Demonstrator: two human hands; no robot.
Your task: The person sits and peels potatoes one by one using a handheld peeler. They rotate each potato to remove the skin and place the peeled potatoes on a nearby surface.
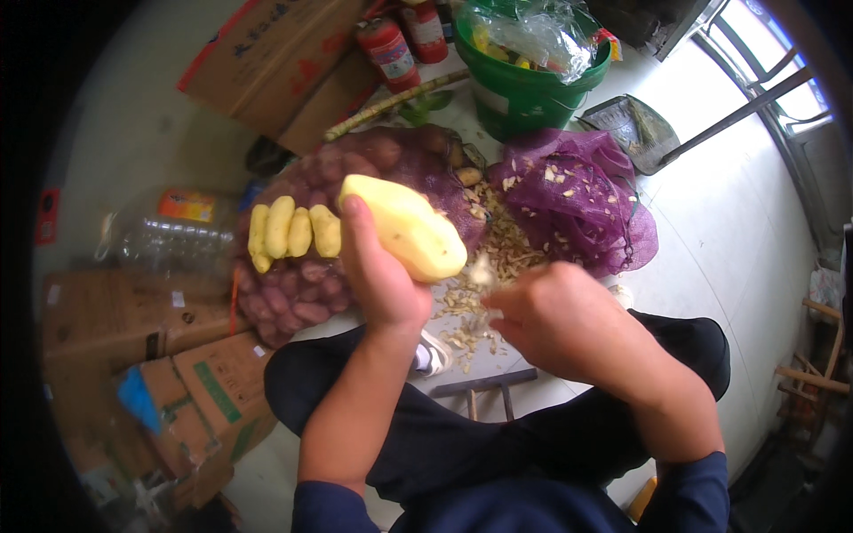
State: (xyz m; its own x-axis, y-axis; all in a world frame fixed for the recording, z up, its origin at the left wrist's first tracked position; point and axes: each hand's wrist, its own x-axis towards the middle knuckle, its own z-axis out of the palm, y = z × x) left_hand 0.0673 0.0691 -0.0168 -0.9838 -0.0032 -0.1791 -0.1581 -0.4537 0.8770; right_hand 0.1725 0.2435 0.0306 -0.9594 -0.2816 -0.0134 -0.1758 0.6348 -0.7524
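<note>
My left hand (386, 286) grips a large peeled potato (406, 230), pale yellow, with the thumb along its near end. To the right, my right hand (553, 320) is curled around a small tool (484, 316), too blurred to identify. A pale peel scrap (481, 272) blurs in the air near its fingers. Potato peelings (506, 246) lie scattered on the floor below both hands. Several smaller peeled potatoes (281, 226) rest in a row on a mesh sack of unpeeled potatoes (310, 293), left of my left hand.
A purple mesh sack (566, 200) bearing peel bits lies right of the peelings. Behind stand a green bucket (533, 100) holding plastic wrap, fire extinguishers (390, 56) and a dustpan (630, 130). Cardboard boxes (206, 393) and a large clear bottle (180, 233) stand left.
</note>
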